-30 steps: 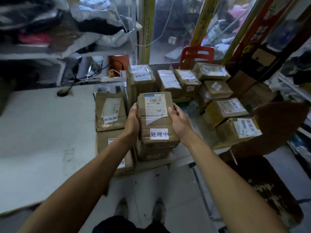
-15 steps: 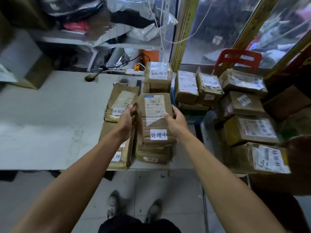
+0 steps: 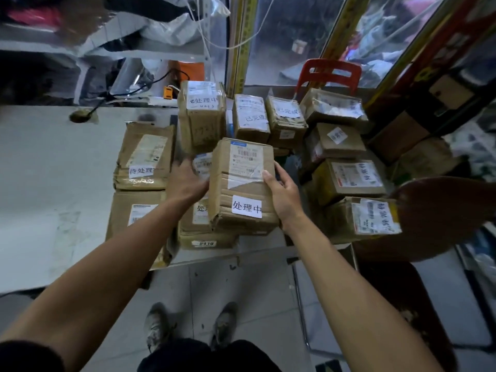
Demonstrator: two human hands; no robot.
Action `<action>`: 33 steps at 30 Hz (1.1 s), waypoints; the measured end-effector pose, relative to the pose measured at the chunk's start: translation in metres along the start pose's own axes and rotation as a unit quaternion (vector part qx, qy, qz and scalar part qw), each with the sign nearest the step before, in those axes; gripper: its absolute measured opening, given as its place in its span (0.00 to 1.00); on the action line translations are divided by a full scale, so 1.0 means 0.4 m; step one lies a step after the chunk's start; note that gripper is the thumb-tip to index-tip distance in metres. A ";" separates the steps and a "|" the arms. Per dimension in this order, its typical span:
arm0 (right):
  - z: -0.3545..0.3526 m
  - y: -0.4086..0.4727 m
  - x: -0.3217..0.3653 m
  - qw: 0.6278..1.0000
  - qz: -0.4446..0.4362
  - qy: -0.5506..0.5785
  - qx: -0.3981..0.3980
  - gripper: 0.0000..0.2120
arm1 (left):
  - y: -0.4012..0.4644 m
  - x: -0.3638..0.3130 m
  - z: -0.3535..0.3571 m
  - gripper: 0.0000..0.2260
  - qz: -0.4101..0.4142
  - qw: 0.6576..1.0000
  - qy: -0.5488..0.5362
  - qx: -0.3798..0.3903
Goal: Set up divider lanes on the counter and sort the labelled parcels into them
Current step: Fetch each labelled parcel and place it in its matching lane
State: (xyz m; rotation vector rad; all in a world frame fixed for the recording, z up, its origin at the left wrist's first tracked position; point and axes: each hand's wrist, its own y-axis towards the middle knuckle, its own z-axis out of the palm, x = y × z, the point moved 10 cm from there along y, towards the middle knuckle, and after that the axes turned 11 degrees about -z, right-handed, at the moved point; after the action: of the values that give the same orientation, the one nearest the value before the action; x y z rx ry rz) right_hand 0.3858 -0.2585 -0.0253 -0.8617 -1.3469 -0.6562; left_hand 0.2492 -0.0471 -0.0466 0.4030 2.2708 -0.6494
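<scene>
Counter, left part (image 3: pixel 53 183): bare white surface, wide free room from the far wall to the near edge.
Left lane: two flat parcels; the far one (image 3: pixel 145 157) is tagged 待处理, the near one (image 3: pixel 134 216) overhangs the counter's front edge a little.
Left hand (image 3: pixel 185 181): fingers spread and loose, resting on the stack (image 3: pixel 204 224) beneath the held box, grasping nothing.
Held parcel (image 3: pixel 243 183): cardboard box tagged 处理中, sitting tilted on top of the middle stack, near the front edge.
Right hand (image 3: pixel 281 194): fingers curled around the held parcel's right side, thumb on its top face.
Behind: an upright box (image 3: pixel 201 116) tagged 处理中, then two boxes (image 3: pixel 252 118) tagged 已完成, close together.
Right side: parcels piled (image 3: pixel 346 178) tightly, no free room; red chair (image 3: pixel 330 73) beyond.
Floor (image 3: pixel 241 285): open tiles below the counter's edge.
</scene>
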 end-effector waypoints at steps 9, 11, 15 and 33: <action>-0.067 -0.047 -0.039 0.998 0.018 0.037 -0.037 0.19 | 0.040 -0.019 0.067 0.45 -0.077 0.996 0.049 0.000; -0.071 -0.046 -0.038 0.998 0.007 0.044 -0.049 0.17 | 0.033 -0.033 0.052 0.39 -0.067 0.998 0.023 0.004; -0.037 -0.039 -0.021 0.999 -0.017 0.016 -0.032 0.22 | 0.015 -0.019 0.006 0.33 -0.038 0.999 -0.006 0.018; 0.232 0.025 -0.052 0.939 -0.082 -0.331 0.034 0.24 | -0.001 -0.032 -0.283 0.41 0.030 0.993 -0.066 -0.092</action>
State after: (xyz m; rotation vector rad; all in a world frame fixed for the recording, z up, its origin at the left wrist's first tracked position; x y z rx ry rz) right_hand 0.3402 -0.1773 -0.0465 -0.9631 -2.0528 -0.4511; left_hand 0.1938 0.0147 0.0314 0.3276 2.1620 -0.4181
